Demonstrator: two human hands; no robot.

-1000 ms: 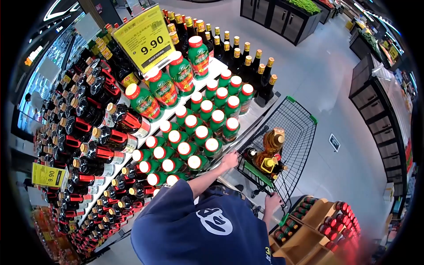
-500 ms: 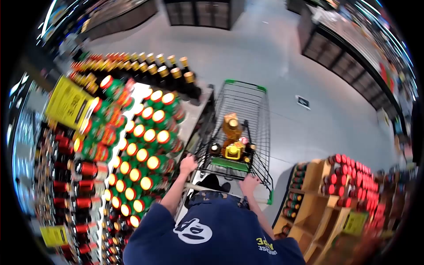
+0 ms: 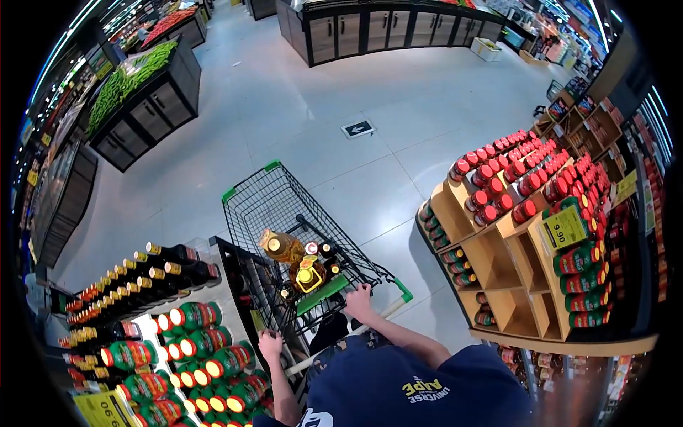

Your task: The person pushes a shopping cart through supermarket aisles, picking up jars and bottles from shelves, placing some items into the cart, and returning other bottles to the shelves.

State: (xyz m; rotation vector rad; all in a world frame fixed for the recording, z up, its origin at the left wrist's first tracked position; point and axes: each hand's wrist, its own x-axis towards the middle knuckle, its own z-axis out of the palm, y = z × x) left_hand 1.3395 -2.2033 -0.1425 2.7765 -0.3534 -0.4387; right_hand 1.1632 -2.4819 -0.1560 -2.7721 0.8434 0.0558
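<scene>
A wire shopping cart (image 3: 245, 203) with green corner pieces stands in front of me. My left hand (image 3: 270, 345) is closed around the rear of its frame, on the side near the left shelf. Fingers curled, my right hand (image 3: 359, 302) grips the cart's rear edge, close to the green flap (image 3: 321, 295). The pale handle bar (image 3: 390, 307) runs nearer my body than both hands. Inside the basket are a large bottle of amber oil (image 3: 282, 247), a yellow-handled bottle (image 3: 307, 276) and several smaller dark bottles (image 3: 327, 250).
Green jars (image 3: 196, 313) and dark bottles (image 3: 174, 254) crowd the left display, beside the cart. To the right stands a wooden shelf (image 3: 491, 267) with red-lidded jars (image 3: 487, 174). Ahead, tiled floor (image 3: 299, 107) stretches between a green vegetable stand (image 3: 153, 110) and a long counter (image 3: 377, 32).
My view and the cart have swung leftward. The cart now points up and left, past the end of the left display. Both hands keep hold of it.
</scene>
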